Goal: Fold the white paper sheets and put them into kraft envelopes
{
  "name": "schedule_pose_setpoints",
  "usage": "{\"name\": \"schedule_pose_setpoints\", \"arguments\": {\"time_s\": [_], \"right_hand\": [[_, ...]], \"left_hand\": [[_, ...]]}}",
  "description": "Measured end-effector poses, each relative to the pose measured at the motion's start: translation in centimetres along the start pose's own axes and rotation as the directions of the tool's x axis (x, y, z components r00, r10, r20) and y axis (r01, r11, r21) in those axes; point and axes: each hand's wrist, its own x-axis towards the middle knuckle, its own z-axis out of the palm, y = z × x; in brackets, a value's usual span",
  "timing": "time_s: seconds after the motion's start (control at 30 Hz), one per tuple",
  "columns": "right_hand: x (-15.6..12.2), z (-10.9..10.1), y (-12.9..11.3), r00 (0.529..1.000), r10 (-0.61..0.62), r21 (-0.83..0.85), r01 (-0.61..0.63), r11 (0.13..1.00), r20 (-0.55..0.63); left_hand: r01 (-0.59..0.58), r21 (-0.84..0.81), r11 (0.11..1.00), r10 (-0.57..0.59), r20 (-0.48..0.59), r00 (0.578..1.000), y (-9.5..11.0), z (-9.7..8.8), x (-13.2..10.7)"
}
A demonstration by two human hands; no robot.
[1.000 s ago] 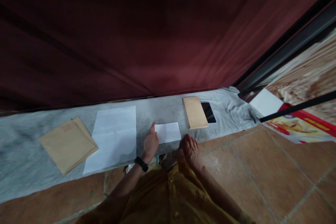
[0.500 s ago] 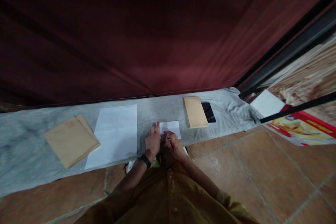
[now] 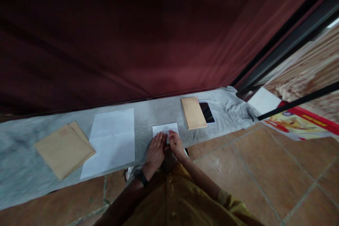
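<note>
A small folded sheet of white paper lies on the grey cloth in front of me. My left hand, with a dark band at the wrist, rests flat on its left part, fingers stretched out. At the paper's right part, my right hand has its fingers curled together against the near edge, seemingly pinching it; the fingertips are partly hidden. Left of my hands is a large white sheet with a crease across it. Brown envelopes overlap that sheet's left edge.
A stack of smaller brown envelopes sits to the right, partly over a dark-screened phone. The grey cloth covers a narrow bench before a dark red curtain. At right are a metal frame and a colourful printed box.
My left hand has slid from the paper's left edge onto it and flattened. My right hand has shifted slightly, its fingers more curled. The whole view has turned a little.
</note>
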Motion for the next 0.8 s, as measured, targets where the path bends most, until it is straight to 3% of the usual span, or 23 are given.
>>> {"name": "schedule_pose_setpoints", "arguments": {"time_s": [0.2, 0.37, 0.47, 0.57, 0.67, 0.8], "right_hand": [[4.4, -0.1, 0.9, 0.965, 0.228, 0.364, -0.169, 0.916, -0.126], [5.9, -2.0, 1.7, 0.946, 0.243, 0.325, -0.165, 0.931, -0.213], [5.3, -2.8, 2.1, 0.969, 0.131, 0.156, -0.099, 0.983, -0.211], [3.2, -3.9, 2.2, 0.987, -0.096, -0.169, 0.074, 0.983, -0.126], [-0.2, -5.5, 2.3, 0.97, -0.231, -0.488, 0.236, 0.841, 0.071], [-4.9, -7.8, 2.5, 0.952, -0.253, -0.743, 0.293, 0.601, 0.171]], "left_hand": [[-0.103, 0.145, 0.984, 0.108, -0.028, 0.994, -0.1, -0.2, -0.4], [-0.104, 0.178, 0.978, 0.114, -0.047, 0.992, 0.0, -0.4, -0.5], [-0.103, 0.166, 0.981, 0.112, -0.046, 0.993, 0.0, -0.4, -0.6], [-0.102, 0.158, 0.982, 0.11, -0.045, 0.993, 0.0, -0.5, -0.6], [-0.1, 0.14, 0.985, 0.107, -0.047, 0.993, -0.1, -0.5, -0.5], [-0.089, 0.132, 0.987, 0.092, -0.02, 0.996, 0.0, -0.6, -0.4]]}}
